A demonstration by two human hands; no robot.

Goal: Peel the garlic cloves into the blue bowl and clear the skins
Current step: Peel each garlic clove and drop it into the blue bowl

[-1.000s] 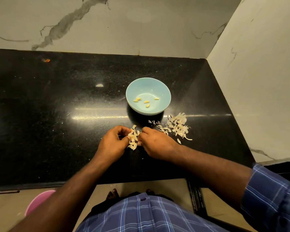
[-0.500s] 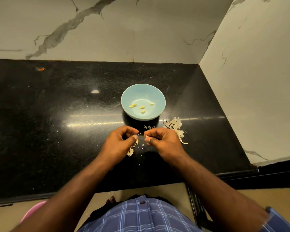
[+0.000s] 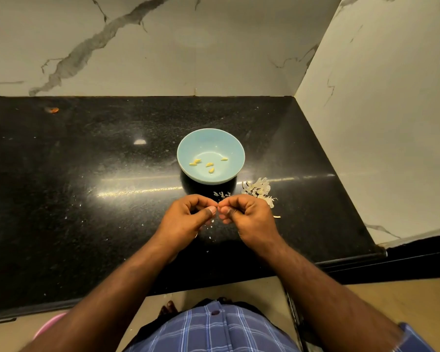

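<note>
Both hands meet fingertip to fingertip just above the black counter (image 3: 87, 199): the left hand (image 3: 186, 219) and right hand (image 3: 249, 219) have their fingers curled in, thumbs and forefingers pinched together over something too small to make out. A few skin flakes (image 3: 208, 226) lie on the counter under the hands. Just beyond the knuckles stands the blue bowl (image 3: 210, 138), holding four peeled garlic cloves (image 3: 209, 164) scattered across its bottom. To the right of the bowl, near the right hand, lies a heap of garlic skins (image 3: 258, 190). Both forearms are bare and reach in from the near edge. No writing is legible anywhere.
</note>
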